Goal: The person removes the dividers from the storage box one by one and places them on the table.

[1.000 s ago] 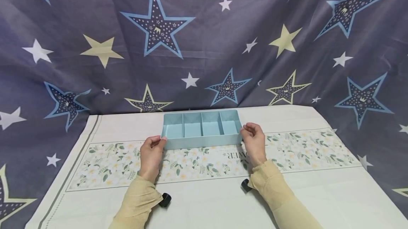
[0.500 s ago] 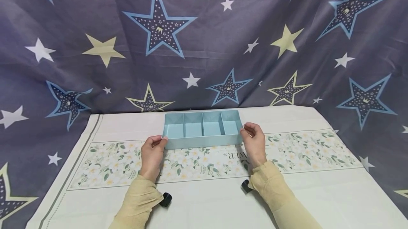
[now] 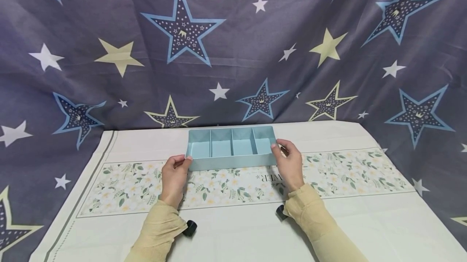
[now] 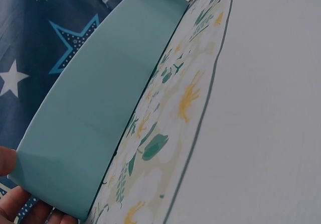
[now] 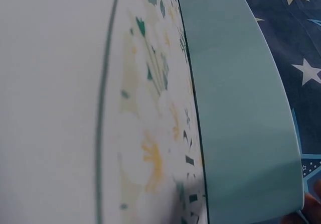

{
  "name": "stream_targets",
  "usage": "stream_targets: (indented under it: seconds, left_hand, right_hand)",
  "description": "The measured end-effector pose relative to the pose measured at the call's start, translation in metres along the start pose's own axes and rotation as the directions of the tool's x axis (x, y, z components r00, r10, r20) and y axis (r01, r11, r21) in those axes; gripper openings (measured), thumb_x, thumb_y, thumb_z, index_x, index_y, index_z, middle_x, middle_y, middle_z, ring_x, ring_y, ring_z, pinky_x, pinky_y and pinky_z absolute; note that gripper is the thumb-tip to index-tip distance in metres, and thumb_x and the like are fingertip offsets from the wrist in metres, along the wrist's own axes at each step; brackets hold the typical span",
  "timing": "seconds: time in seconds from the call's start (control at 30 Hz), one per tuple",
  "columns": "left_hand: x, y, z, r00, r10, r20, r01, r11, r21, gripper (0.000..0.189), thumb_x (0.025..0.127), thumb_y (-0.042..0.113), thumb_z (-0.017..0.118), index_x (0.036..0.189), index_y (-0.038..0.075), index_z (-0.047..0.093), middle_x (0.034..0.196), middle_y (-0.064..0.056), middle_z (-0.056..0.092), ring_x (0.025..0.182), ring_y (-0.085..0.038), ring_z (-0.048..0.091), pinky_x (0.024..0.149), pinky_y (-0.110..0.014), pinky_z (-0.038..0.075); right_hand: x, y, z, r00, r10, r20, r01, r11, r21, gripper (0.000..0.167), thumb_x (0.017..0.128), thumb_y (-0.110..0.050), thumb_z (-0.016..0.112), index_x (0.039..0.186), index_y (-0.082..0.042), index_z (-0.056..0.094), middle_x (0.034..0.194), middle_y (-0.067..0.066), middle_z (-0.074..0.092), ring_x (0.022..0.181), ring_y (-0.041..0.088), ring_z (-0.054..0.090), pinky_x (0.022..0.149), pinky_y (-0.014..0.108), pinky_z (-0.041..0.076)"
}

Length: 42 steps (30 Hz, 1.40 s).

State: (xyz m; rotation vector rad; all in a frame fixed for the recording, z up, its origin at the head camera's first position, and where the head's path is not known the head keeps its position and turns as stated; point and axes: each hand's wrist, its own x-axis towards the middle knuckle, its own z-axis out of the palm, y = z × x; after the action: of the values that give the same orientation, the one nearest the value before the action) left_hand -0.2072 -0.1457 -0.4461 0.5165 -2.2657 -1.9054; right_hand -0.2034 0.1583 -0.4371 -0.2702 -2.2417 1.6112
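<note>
A light blue divided storage box (image 3: pixel 233 162) lies lengthwise across the table, with several compartments in a row and nothing visible inside them. At its left front corner my left hand (image 3: pixel 174 179) holds on, thumb at the rim and the other fingers along the end wall. My right hand (image 3: pixel 290 166) grips the opposite end, its thumb over the front right corner and its fingers behind the end wall. The left wrist view shows the box's long front wall (image 4: pixel 95 98) with my left fingertips at its lower end. In the right wrist view only bits of my right fingers (image 5: pixel 313 209) show.
The table bears a white cloth (image 3: pixel 233 233) with a printed floral band (image 3: pixel 124 189) running under the box's front. A dark curtain with stars (image 3: pixel 233 43) hangs right behind the table's back edge. Each wrist carries a small black device (image 3: pixel 189 228).
My right hand has shifted slightly left, and its thumb now lies over the box's front right corner. The left hand and the box stay in place.
</note>
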Motion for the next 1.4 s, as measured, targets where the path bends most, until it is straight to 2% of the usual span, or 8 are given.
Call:
stream_targets:
  seconds: [0.27, 0.43, 0.5, 0.8, 1.03, 1.2, 1.3, 1.4]
  left_hand:
    - [0.004, -0.002, 0.002, 1.000, -0.018, 0.004, 0.018, 1.000, -0.005, 0.034, 0.100, 0.020, 0.062, 0.126, -0.002, 0.057, 0.125, -0.018, 0.057, 0.114, -0.025, 0.055, 0.095, -0.034, 0.046]
    - [0.005, -0.002, 0.001, 1.000, -0.018, 0.004, 0.018, 1.000, 0.000, 0.034, 0.100, 0.020, 0.062, 0.126, -0.002, 0.057, 0.125, -0.018, 0.057, 0.114, -0.025, 0.055, 0.096, -0.034, 0.046]
    - [0.005, -0.002, 0.000, 1.000, -0.020, 0.007, 0.020, 1.000, 0.002, 0.034, 0.100, 0.019, 0.062, 0.126, -0.002, 0.057, 0.125, -0.018, 0.057, 0.114, -0.025, 0.055, 0.096, -0.034, 0.046]
    - [0.004, -0.002, 0.000, 1.000, -0.019, 0.005, 0.019, 1.000, -0.004, 0.034, 0.100, 0.019, 0.062, 0.127, -0.002, 0.057, 0.126, -0.019, 0.057, 0.114, -0.026, 0.054, 0.097, -0.036, 0.045]
    - [0.003, -0.001, 0.000, 1.000, -0.017, -0.008, 0.017, 1.000, 0.003, 0.034, 0.099, 0.019, 0.062, 0.126, -0.002, 0.058, 0.124, -0.018, 0.058, 0.112, -0.025, 0.055, 0.094, -0.033, 0.045]
    - [0.003, 0.000, 0.000, 1.000, -0.016, -0.023, 0.016, 1.000, 0.006, 0.033, 0.099, 0.019, 0.063, 0.124, -0.002, 0.059, 0.122, -0.017, 0.059, 0.110, -0.025, 0.055, 0.090, -0.030, 0.046]
    - [0.003, 0.001, 0.000, 1.000, -0.017, -0.022, 0.017, 1.000, 0.003, 0.032, 0.099, 0.019, 0.064, 0.124, -0.001, 0.060, 0.123, -0.017, 0.059, 0.111, -0.025, 0.055, 0.091, -0.030, 0.046]
    - [0.002, 0.000, 0.000, 1.000, -0.017, -0.021, 0.017, 1.000, 0.000, 0.032, 0.099, 0.019, 0.064, 0.124, -0.002, 0.060, 0.123, -0.018, 0.059, 0.112, -0.026, 0.055, 0.092, -0.032, 0.045]
  right_hand:
    - [0.002, -0.001, 0.004, 0.994, -0.112, -0.016, 0.110, 0.991, -0.069, 0.036, 0.098, -0.021, 0.066, 0.127, 0.000, 0.064, 0.136, 0.020, 0.061, 0.136, 0.037, 0.054, 0.118, 0.046, 0.039]
    - [0.004, -0.005, 0.008, 0.969, -0.245, -0.034, 0.236, 0.958, -0.165, 0.027, 0.096, -0.017, 0.069, 0.115, 0.002, 0.070, 0.130, 0.020, 0.065, 0.129, 0.037, 0.058, 0.113, 0.049, 0.043]
    - [0.005, -0.007, 0.010, 0.961, -0.273, -0.032, 0.264, 0.948, -0.177, 0.024, 0.095, -0.016, 0.069, 0.111, 0.003, 0.072, 0.128, 0.020, 0.066, 0.127, 0.036, 0.059, 0.112, 0.048, 0.045]
    - [0.007, -0.015, 0.017, 0.970, -0.243, 0.015, 0.241, 0.951, -0.193, 0.032, 0.097, -0.017, 0.067, 0.123, 0.002, 0.067, 0.124, 0.020, 0.065, 0.120, 0.036, 0.062, 0.107, 0.047, 0.049]
    - [0.010, -0.019, 0.021, 0.961, -0.273, 0.035, 0.272, 0.923, -0.271, 0.027, 0.095, -0.015, 0.068, 0.116, 0.001, 0.069, 0.104, 0.017, 0.073, 0.102, 0.034, 0.067, 0.096, 0.046, 0.053]
    - [0.012, -0.024, 0.023, 0.966, -0.247, 0.079, 0.259, 0.897, -0.358, 0.026, 0.096, -0.021, 0.067, 0.113, -0.002, 0.072, 0.098, 0.015, 0.075, 0.097, 0.035, 0.069, 0.089, 0.049, 0.053]
    - [0.013, -0.026, 0.025, 0.966, -0.241, 0.096, 0.259, 0.875, -0.409, 0.026, 0.096, -0.024, 0.067, 0.110, -0.003, 0.073, 0.096, 0.014, 0.076, 0.094, 0.034, 0.070, 0.085, 0.050, 0.053]
    - [0.014, -0.028, 0.027, 0.968, -0.231, 0.100, 0.251, 0.867, -0.430, 0.025, 0.095, -0.025, 0.068, 0.108, -0.005, 0.074, 0.095, 0.013, 0.076, 0.092, 0.033, 0.070, 0.083, 0.050, 0.053]
